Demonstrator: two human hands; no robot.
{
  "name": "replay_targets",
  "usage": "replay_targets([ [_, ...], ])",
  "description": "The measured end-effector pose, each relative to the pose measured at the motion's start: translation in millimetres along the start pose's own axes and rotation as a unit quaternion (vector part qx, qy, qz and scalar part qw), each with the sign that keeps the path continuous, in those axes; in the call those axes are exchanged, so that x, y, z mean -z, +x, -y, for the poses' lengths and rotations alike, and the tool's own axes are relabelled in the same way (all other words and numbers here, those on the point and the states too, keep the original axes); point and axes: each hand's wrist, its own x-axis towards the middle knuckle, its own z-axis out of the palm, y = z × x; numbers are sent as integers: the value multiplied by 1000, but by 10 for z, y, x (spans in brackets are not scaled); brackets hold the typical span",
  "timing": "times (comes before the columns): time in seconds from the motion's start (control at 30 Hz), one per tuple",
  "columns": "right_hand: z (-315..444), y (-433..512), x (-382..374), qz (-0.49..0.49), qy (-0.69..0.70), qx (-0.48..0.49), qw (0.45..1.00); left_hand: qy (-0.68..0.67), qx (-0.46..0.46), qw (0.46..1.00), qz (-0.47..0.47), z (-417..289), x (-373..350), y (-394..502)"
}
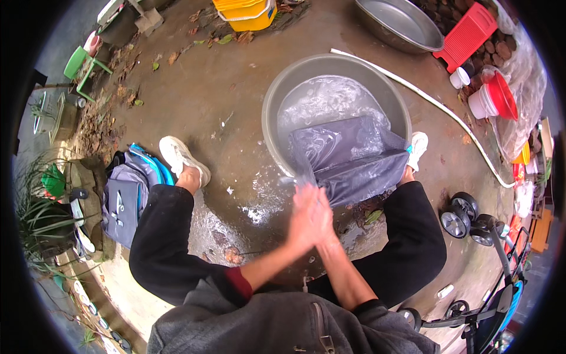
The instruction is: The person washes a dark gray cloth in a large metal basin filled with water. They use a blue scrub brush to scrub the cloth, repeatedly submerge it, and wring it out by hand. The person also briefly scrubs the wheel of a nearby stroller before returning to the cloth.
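My left hand and my right hand are pressed together at the near side of a round grey basin. Both are blurred, and a corner of wet dark grey fabric runs into them; which hand grips it I cannot tell. The fabric, part of a soaked grey cloth item with a mesh panel, hangs over the basin's near right rim. Its other part lies in sudsy water. A grey and blue backpack rests on the ground beyond my left knee.
A white hose curves past the basin on the right. Farther off are a metal basin, a red washboard, a yellow bucket and white and red buckets. A wheeled stroller frame stands at right, a green chair at far left.
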Motion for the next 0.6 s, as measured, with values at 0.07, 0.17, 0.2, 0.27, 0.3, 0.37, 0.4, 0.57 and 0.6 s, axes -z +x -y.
replay_targets([
  [0.07, 18, -33, -14, 8, -36, -66, 997, -173, 23, 969, -176, -286, 80, -63],
  [0.17, 70, -39, -38, -25, -45, -57, 997, -121, 51, 991, -36, -454, 377, 27],
  [0.2, 80, -44, -50, -76, -18, -45, 996, -94, 35, 995, -1, -577, 363, -112],
  [0.27, 97, -47, -73, -161, -40, -24, 986, -89, 30, 993, 65, -645, 394, -199],
  [0.3, 95, -48, -80, -110, -22, -50, 992, -136, 54, 989, 21, -552, 393, -106],
  [0.37, 65, -101, -77, -49, -7, -96, 994, -169, 118, 977, -57, -210, 369, 149],
  [0.4, 53, -132, -69, -26, -55, -64, 996, -162, 133, 972, -111, -9, 350, 262],
  [0.57, 84, -187, 30, -11, -112, -106, 988, -283, 167, 935, -135, 302, 393, 301],
  [0.6, 105, -133, 55, -16, -77, -119, 990, -277, 150, 932, -177, 144, 450, 192],
])
